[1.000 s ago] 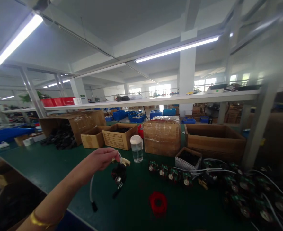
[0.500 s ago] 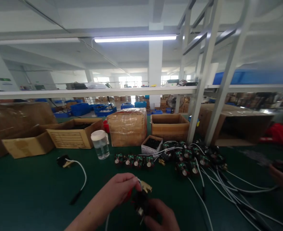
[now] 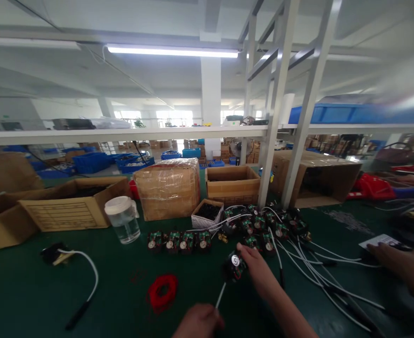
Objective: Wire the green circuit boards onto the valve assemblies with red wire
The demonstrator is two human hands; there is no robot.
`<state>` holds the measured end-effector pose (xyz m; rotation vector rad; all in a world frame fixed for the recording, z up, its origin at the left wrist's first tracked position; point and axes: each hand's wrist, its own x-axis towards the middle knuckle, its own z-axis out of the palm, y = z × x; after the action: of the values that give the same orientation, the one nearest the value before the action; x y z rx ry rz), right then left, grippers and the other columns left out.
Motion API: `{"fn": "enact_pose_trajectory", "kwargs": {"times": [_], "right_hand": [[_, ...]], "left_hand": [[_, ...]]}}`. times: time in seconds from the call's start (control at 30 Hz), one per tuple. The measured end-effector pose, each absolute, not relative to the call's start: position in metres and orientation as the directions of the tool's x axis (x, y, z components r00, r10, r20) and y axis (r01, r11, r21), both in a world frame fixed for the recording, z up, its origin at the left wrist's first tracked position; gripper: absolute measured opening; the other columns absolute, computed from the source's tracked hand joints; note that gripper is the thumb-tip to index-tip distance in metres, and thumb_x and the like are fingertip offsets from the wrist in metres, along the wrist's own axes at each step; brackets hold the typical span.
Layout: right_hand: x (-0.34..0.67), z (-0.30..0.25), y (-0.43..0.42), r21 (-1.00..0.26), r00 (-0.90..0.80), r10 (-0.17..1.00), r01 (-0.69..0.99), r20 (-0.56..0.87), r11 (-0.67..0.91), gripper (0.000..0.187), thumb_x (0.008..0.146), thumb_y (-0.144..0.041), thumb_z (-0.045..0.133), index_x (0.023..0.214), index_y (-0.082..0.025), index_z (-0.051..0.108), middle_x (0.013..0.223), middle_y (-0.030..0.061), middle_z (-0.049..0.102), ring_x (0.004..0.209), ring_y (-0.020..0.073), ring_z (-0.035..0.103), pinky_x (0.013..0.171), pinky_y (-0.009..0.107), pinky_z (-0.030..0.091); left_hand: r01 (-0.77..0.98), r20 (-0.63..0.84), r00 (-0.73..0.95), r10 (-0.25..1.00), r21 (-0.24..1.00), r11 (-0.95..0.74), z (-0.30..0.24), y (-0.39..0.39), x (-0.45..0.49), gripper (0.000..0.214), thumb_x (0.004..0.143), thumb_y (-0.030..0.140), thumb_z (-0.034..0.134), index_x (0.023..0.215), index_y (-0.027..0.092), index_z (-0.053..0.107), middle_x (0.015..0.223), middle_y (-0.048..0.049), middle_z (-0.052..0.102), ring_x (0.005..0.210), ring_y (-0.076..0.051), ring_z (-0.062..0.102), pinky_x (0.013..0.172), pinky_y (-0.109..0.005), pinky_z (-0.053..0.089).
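My right hand (image 3: 252, 261) is closed on a small black electronic module (image 3: 234, 266), which has a round silver disc on its face. A white cable (image 3: 221, 295) runs down from that module to my left hand (image 3: 200, 321), whose fingers are closed around it near the bottom edge. On the green table to the left lies a coil of red wire (image 3: 162, 292), apart from both hands. Just beyond my hands, similar modules with green circuit boards (image 3: 184, 241) stand in a row. More of them (image 3: 259, 225) are heaped to the right with white cables.
A water jug (image 3: 122, 220), a small bin of black parts (image 3: 208, 212) and cardboard boxes (image 3: 167, 190) stand along the back. A lone module with a cable (image 3: 57, 253) lies far left. Metal shelf posts (image 3: 294, 136) rise at right, and another person's hand (image 3: 399, 264) works at the right edge.
The view has turned right. My right hand has lifted the module away from my left hand, its disc now showing. My left hand has dropped lower along the cable, uncovering the red coil.
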<state>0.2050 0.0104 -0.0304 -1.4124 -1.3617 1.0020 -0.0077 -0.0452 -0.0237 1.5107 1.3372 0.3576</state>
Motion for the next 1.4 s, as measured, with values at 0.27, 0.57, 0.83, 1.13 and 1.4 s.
{"fn": "enact_pose_trajectory", "kwargs": {"times": [0.27,0.57,0.83,1.13,1.4], "right_hand": [[0.163,-0.001,0.048,-0.749,-0.421,0.893,0.538,0.158,0.387,0.037,0.089,-0.045,0.065,0.065,-0.019,0.061,0.071,-0.0011,0.055,0.070,0.0154,0.050,0.067,0.028,0.033],[0.141,-0.009,0.048,-0.600,-0.602,0.779,0.561,0.178,0.570,0.027,0.096,-0.036,0.062,0.075,-0.018,0.063,0.082,0.0025,0.058,0.082,0.0185,0.055,0.074,0.029,0.040],[0.168,-0.019,0.029,-0.694,-0.506,0.834,0.519,0.221,0.499,0.029,0.105,-0.039,0.042,0.110,-0.022,0.064,0.105,0.0063,0.061,0.101,0.0213,0.059,0.093,0.036,0.046],[0.169,-0.029,-0.014,-0.770,-0.195,0.925,0.512,0.326,0.380,0.030,0.103,-0.042,0.041,0.115,-0.022,0.060,0.109,0.0089,0.060,0.098,0.0233,0.061,0.087,0.039,0.051],[0.166,-0.037,-0.004,-0.807,-0.286,0.950,0.528,0.125,0.265,0.037,0.100,-0.034,0.047,0.134,-0.022,0.056,0.128,0.0099,0.057,0.118,0.0246,0.057,0.104,0.039,0.045]], "left_hand": [[0.722,-0.425,0.387,0.818,0.692,0.017,-0.035,-0.067,0.086,0.039,0.086,0.038,0.051,0.103,0.013,0.078,0.100,-0.0261,0.075,0.094,-0.045,0.070,0.081,-0.060,0.051],[0.673,-0.048,0.494,0.868,0.653,-0.347,-0.077,-0.065,0.116,0.042,0.082,0.031,0.064,0.121,0.018,0.072,0.121,-0.0223,0.070,0.110,-0.043,0.063,0.087,-0.053,0.053],[0.757,0.503,-0.021,0.864,0.572,-0.315,-0.113,-0.102,-0.019,0.018,0.093,0.026,0.052,0.093,0.026,0.070,0.083,-0.0059,0.066,0.079,-0.021,0.063,0.074,-0.033,0.050],[0.743,-0.035,-0.455,0.890,0.535,0.402,-0.050,-0.078,-0.120,0.041,0.083,0.051,0.054,0.100,0.020,0.074,0.093,-0.0121,0.064,0.095,-0.036,0.058,0.082,-0.047,0.046],[0.625,-0.076,-0.290,0.954,0.740,0.248,-0.028,-0.068,-0.119,0.028,0.080,0.046,0.057,0.086,0.025,0.073,0.093,-0.0071,0.069,0.095,-0.030,0.063,0.084,-0.040,0.045]]}}
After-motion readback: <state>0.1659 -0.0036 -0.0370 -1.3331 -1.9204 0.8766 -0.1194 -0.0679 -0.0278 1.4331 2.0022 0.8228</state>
